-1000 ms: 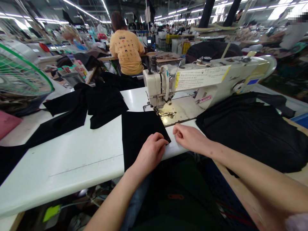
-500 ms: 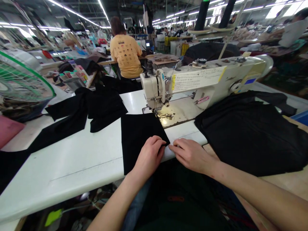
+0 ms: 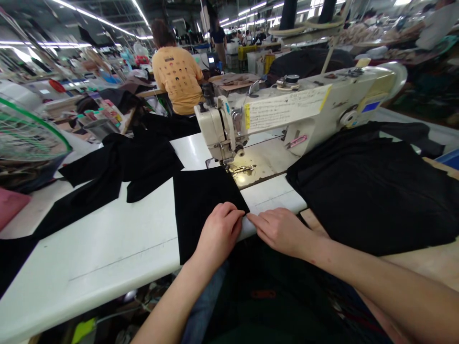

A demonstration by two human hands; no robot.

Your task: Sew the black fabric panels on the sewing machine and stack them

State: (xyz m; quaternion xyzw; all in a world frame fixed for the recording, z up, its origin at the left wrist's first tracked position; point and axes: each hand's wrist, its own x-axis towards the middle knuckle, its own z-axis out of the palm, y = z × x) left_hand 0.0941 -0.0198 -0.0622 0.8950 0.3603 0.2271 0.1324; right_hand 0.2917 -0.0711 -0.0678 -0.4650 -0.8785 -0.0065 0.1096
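Note:
A black fabric piece [image 3: 201, 196] lies on the white sewing table, its far edge at the presser foot of the sewing machine [image 3: 215, 129]. My left hand [image 3: 220, 229] rests on its right side, thumb and fingers pinched at the near right corner. My right hand [image 3: 279, 229] is closed, its fingertips meeting the left ones at that corner. How much cloth sits between the right fingers is hidden.
A stack of black fabric pieces [image 3: 376, 191] lies to the right. More black cloth [image 3: 143, 162] is spread at left, near a green-rimmed fan [image 3: 32, 129]. Pink snips [image 3: 297, 141] lie on the machine bed. A person in a yellow shirt [image 3: 177, 76] sits ahead.
The view has shifted slightly, so the machine and cloth appear a little further left. My right fingertips have come closer to my left fingertips at the fabric corner.

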